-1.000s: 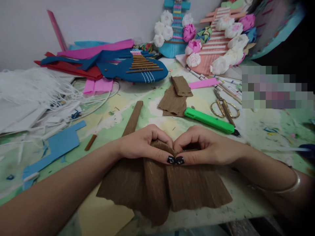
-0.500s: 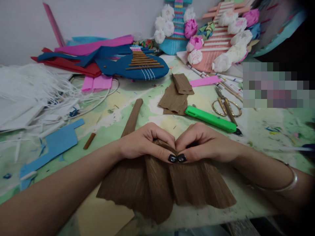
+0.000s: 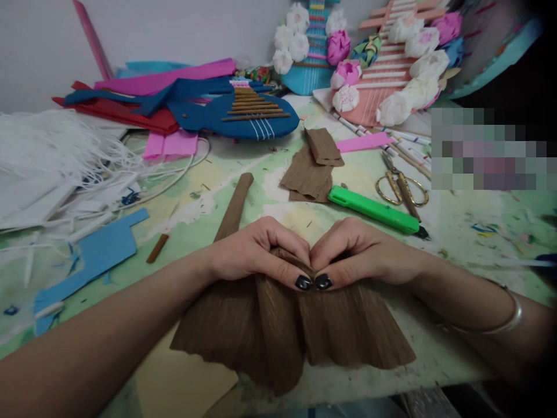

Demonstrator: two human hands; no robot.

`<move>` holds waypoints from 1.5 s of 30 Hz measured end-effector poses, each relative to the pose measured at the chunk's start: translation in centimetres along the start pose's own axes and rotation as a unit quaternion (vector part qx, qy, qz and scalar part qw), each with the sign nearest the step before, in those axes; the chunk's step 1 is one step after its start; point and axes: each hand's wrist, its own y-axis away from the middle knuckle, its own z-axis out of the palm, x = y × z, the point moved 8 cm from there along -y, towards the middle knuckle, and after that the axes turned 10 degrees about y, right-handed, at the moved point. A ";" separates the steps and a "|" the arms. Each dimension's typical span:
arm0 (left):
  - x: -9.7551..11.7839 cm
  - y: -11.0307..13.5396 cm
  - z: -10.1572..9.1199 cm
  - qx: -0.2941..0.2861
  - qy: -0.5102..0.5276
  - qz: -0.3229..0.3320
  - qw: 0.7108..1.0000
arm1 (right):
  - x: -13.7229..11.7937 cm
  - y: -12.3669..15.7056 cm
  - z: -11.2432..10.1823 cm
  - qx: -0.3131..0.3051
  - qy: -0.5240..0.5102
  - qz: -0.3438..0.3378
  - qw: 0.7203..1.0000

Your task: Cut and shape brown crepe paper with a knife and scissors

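Observation:
A sheet of brown crepe paper (image 3: 278, 331) hangs in folds from my two hands at the front of the table. My left hand (image 3: 265, 252) pinches its top edge between thumb and bent fingers. Close against it, my right hand (image 3: 361, 255) pinches the same edge, the two thumbs side by side. The paper's lower edge spreads out wavy below them. Behind my left hand sticks up a narrow brown wrapped strip (image 3: 235, 203); its lower end is hidden by the hand. A green utility knife (image 3: 374, 209) lies just beyond my right hand.
Small scissors (image 3: 400, 186) and folded brown crepe pieces (image 3: 308, 171) lie behind the knife. A blue paper guitar (image 3: 252, 119) is farther back. White strings (image 3: 82, 148) and a blue paper scrap (image 3: 104, 249) lie left. A pale yellow sheet (image 3: 183, 377) lies at the front edge.
My thumbs have moved very slightly apart on the paper's edge. Both hands otherwise keep the same pinch in the same place.

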 end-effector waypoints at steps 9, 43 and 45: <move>0.3 0.1 -0.1 0.010 0.000 0.014 1.000 | 0.0 -0.1 -0.2 -0.002 -0.008 -0.009 1.000; -0.1 0.4 -0.3 -0.007 -0.061 0.017 0.998 | 0.4 -0.1 0.2 -0.016 0.017 -0.024 0.999; -0.2 0.4 -0.2 -0.009 -0.063 0.016 0.998 | 0.5 -0.1 0.3 -0.016 0.025 -0.027 0.999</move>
